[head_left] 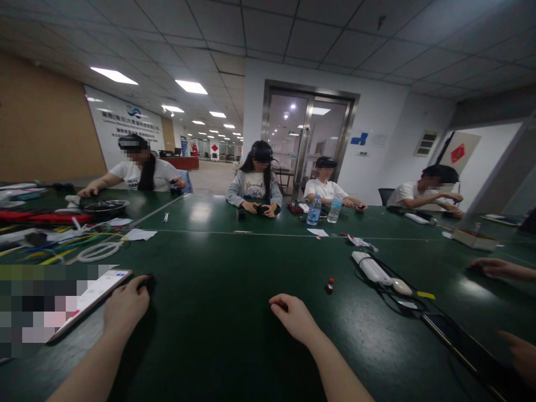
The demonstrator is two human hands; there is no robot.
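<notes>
Leftmost I see a tablet (98, 298) with a lit screen, lying on the dark green table (218, 324). Just beside it, the left hand (126, 306) pinches a small dark piece (146, 280) between thumb and forefinger; it looks black and stubby from here, too small for me to read further. Next, the right hand (295, 319) rests loosely curled; I can't tell whether its fingertips meet. Right of that I make out a little red-and-black item (329, 287), then a white power strip (370, 268).
</notes>
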